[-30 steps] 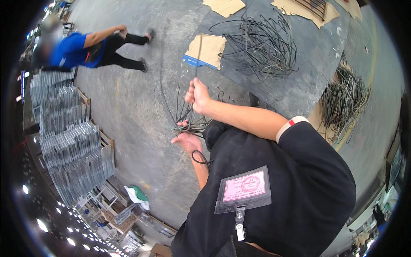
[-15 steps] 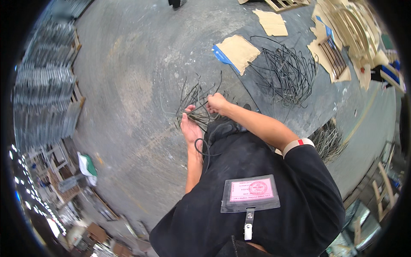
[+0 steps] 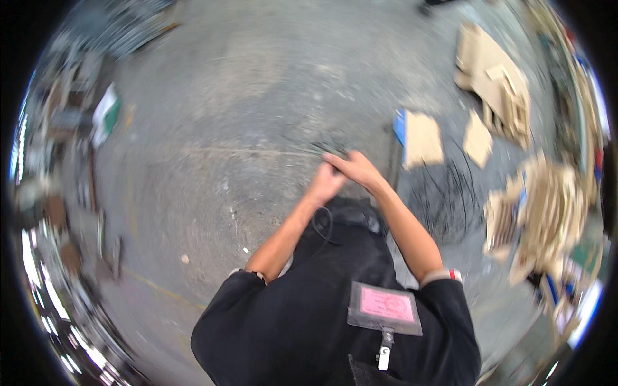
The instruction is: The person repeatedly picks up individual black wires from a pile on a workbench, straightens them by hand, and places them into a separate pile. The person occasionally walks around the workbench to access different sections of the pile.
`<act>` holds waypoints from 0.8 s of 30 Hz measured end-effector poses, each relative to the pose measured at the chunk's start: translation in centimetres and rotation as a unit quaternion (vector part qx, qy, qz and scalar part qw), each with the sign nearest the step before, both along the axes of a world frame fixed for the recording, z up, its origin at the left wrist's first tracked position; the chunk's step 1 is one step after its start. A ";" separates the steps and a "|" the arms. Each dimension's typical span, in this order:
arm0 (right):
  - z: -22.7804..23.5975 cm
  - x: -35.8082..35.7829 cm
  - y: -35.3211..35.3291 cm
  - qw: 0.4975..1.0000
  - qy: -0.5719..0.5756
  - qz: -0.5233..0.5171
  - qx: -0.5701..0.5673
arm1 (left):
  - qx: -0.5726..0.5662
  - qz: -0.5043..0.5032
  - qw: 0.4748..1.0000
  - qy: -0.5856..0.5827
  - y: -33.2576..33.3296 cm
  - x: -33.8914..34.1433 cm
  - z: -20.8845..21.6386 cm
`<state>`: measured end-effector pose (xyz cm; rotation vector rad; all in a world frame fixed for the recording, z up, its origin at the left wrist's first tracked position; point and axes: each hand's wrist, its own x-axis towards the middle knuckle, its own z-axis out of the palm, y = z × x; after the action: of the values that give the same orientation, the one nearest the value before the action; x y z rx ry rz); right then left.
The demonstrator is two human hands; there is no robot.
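Drawn together since the frame half a second ago, the person's hands now meet in front of the knees, where they had worked apart. With the turned view, the loose wire pile (image 3: 444, 196) and the blue-edged cardboard (image 3: 423, 141) have shifted lower in the picture.

Head view, looking down and motion-blurred: the right hand (image 3: 360, 169) reaches across the left hand (image 3: 327, 184), its fingertips over the left's. Fingers on both look bent inward with little gap; blur hides how firmly they close, or whether each has hold of wire, so I cannot tell. Thin dark wires (image 3: 329, 148) lie just beyond the fingertips, over the grey floor (image 3: 212, 96). A dark loop (image 3: 332, 222) hangs beside the left wrist.

Handled well, I judge, these wires want one hand pinching the bundle steady while the other works close to that pinch, springy ends pointing away from the body.
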<state>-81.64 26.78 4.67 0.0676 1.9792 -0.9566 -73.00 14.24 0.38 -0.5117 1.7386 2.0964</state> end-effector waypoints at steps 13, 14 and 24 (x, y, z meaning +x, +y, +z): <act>-4.0 4.9 -0.6 0.983 -0.092 -0.051 -0.153 | -0.363 -0.254 0.896 0.018 0.6 6.5 3.5; -4.5 5.1 -1.0 0.982 -0.073 -0.015 -0.176 | -0.354 -0.273 0.894 -0.016 -0.6 7.0 4.0; -13.3 0.9 -6.5 0.993 0.089 0.068 0.048 | -0.244 0.211 0.935 -0.146 -16.7 23.6 -3.3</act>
<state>-80.73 20.30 -8.67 -0.1017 2.1628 -0.8018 -49.43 -2.51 -2.91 -1.3710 2.0977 1.6858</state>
